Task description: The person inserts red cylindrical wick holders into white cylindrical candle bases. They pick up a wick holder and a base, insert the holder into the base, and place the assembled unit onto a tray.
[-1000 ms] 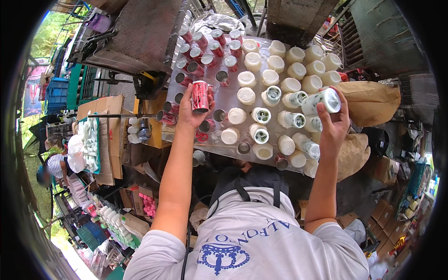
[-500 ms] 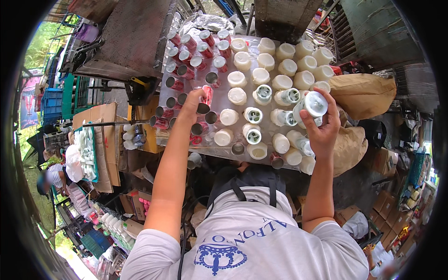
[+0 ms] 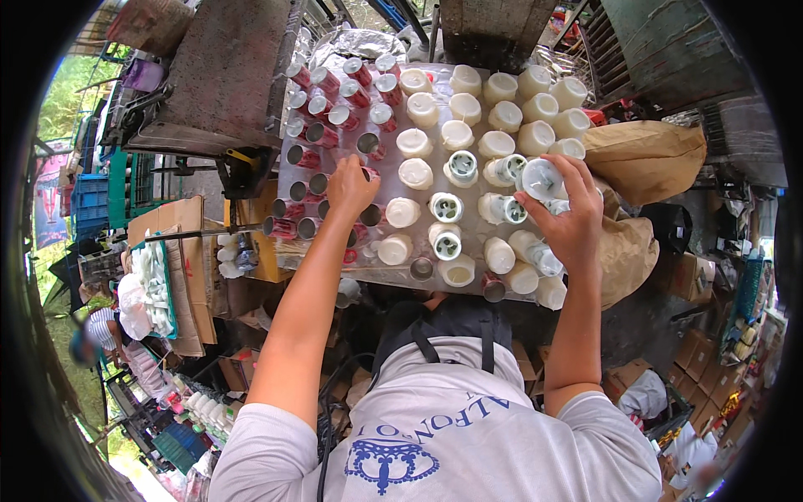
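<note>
My right hand (image 3: pixel 570 222) pinches a white container (image 3: pixel 540 179) in its fingers (image 3: pixel 573 175) above the worktop (image 3: pixel 381 272), far side unseen. My left hand (image 3: pixel 351 188) mostly hides a red can (image 3: pixel 373 175); cannot tell if gripped.

Looked like a cramped, partly open-air workshop. Worktable (image 3: pixel 470 238) at upper centre was packed with rows of red cans (image 3: pixel 355 93) and pale wax-like cylinders (image 3: pixel 457 134), many of each kind. Worn dark panel (image 3: pixel 222 67) at upper left and slatted rack (image 3: pixel 608 71) at upper right looked rough, industrial. Blue crates (image 3: pixel 90 197) stood at far left, tray (image 3: pixel 174 322) of white pieces (image 3: pixel 155 280) below them. Brown paper bags (image 3: pixel 644 163) sat right of table; cardboard boxes (image 3: pixel 690 360) piled up lower right. Greenery (image 3: pixel 75 88) showed at upper left, so that side was open.
</note>
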Demonstrator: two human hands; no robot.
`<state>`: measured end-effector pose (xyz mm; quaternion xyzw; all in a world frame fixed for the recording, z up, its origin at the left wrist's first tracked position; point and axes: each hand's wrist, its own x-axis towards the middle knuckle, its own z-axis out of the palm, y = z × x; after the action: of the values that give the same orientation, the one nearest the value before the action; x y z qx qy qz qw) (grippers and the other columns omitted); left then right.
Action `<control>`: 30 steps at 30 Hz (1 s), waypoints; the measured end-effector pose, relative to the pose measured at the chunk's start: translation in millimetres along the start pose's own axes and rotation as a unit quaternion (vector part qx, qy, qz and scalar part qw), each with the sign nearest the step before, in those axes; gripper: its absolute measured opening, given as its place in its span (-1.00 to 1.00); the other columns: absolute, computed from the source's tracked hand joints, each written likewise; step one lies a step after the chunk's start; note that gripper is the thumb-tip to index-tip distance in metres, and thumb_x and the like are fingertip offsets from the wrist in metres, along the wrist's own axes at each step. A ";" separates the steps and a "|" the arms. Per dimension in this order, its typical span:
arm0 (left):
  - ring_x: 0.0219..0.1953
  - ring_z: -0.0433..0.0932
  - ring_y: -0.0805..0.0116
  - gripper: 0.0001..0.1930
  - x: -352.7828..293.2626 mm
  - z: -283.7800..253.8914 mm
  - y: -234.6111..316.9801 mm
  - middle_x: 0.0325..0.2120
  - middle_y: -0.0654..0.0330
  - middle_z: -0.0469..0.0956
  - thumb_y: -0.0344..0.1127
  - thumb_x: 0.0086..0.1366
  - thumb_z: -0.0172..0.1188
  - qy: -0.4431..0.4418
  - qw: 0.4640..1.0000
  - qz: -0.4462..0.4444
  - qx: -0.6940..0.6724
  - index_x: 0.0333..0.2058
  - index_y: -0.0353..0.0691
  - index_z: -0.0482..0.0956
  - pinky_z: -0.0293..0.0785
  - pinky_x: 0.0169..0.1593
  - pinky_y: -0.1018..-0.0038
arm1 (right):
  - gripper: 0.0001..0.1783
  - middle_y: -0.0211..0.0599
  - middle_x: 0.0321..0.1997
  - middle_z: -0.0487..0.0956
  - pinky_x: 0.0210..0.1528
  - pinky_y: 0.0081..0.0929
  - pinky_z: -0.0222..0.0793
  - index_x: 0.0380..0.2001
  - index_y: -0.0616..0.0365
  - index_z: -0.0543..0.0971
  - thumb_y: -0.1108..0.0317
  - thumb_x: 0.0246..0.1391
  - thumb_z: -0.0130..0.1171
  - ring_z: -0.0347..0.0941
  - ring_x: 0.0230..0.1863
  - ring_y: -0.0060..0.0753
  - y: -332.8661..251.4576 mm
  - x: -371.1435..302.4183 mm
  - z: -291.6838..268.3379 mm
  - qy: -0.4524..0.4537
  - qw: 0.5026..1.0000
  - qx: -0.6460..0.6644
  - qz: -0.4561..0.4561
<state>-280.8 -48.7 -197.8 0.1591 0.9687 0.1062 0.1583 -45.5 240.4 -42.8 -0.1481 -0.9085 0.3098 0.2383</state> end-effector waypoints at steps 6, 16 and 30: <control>0.10 0.65 -0.11 -0.37 1.9 30.3 -7.9 0.08 -0.08 0.59 -0.19 0.17 0.54 0.019 0.999 0.028 -0.011 0.15 -0.28 0.50 0.60 0.17 0.07 | -0.37 -0.12 0.05 0.65 0.05 -0.06 0.50 0.12 0.21 0.61 0.23 0.00 0.59 0.60 0.00 0.08 -0.1 15.3 -8.9 -0.014 0.999 -0.050 -0.002; 0.21 0.56 -0.15 -0.32 -32.8 7.4 -9.0 0.17 -0.12 0.54 -0.20 0.23 0.46 0.097 0.988 0.056 -0.105 0.25 -0.32 0.44 0.53 0.22 0.06 | -0.44 -0.01 0.11 0.69 0.11 -0.01 0.50 0.16 0.13 0.61 0.22 0.10 0.49 0.60 0.12 0.17 22.7 92.4 48.6 -0.190 0.975 -0.103 -0.041; 0.19 0.55 -0.12 -0.45 -146.1 -0.2 -31.8 0.17 -0.04 0.54 -0.26 0.27 0.39 0.148 0.964 0.013 -0.220 0.19 -0.28 0.49 0.46 0.19 0.02 | -0.38 -0.11 0.13 0.67 0.14 -0.02 0.51 0.20 0.02 0.58 0.42 0.02 0.49 0.59 0.14 0.11 54.9 123.6 130.3 -0.333 0.929 -0.100 -0.130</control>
<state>-158.1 -128.1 -165.8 0.1152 0.9319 0.3413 0.0430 -211.4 269.8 -125.9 0.0600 -0.9731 0.2152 -0.0556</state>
